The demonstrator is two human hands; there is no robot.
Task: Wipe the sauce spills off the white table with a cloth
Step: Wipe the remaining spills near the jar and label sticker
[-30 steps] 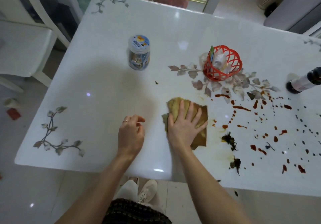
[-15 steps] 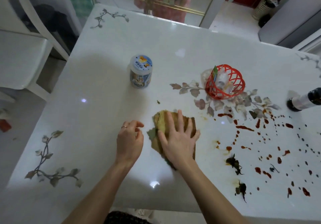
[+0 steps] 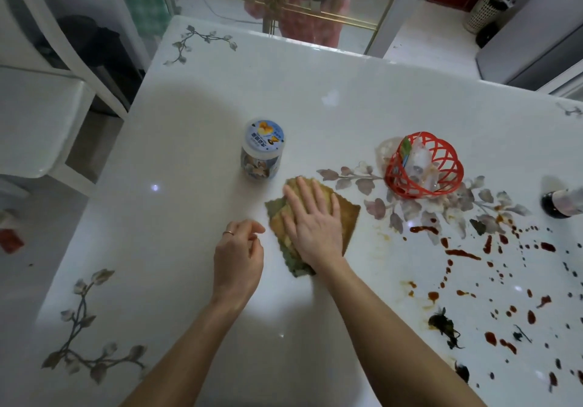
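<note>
**Cloth pushed up beside the jar**

Since half a second ago, the right hand [image 3: 310, 230] has slid the cloth [image 3: 347, 215] away from the person, so that its far edge now lies just beside the base of the jar [image 3: 263, 149]; a second ago it lay nearer the table's front edge and closer to the spills.

Head view: the right hand lies flat on the cloth, palm down, fingers straight and a little spread, pointing up and to the left. It presses the cloth onto the white table [image 3: 189, 249] and does not grip it. The cloth is brownish-yellow with a greenish edge, crumpled under the palm, with one corner sticking out to the right.

Just to the left of the cloth, the left hand [image 3: 238, 258] is over the table with its fingers loosely curled and holding nothing; whether it touches the surface cannot be told. A ring [image 3: 227, 233] shows on one finger.

Red-brown sauce spills [image 3: 460, 253] dot the table to the right of the cloth, apart from it, with dark scraps [image 3: 443, 326] among them. A red basket [image 3: 424, 165] stands beyond the spills, and a bottle [image 3: 558, 203] is at the right edge.
</note>
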